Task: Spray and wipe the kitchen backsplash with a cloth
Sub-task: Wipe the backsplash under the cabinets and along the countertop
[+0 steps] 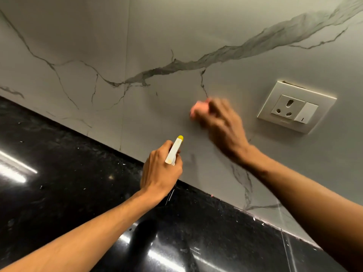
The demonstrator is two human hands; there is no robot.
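The backsplash is white marble-look tile with grey veins. My left hand grips a spray bottle with a white head and a yellow nozzle that points at the wall. The bottle's body is hidden below my hand. My right hand is blurred and presses a pink cloth against the tile, left of a wall socket. Only a small bunched part of the cloth shows past my fingers.
A cream wall socket with a switch sits on the tile right of my right hand. A glossy black granite counter with small white specks runs below the backsplash.
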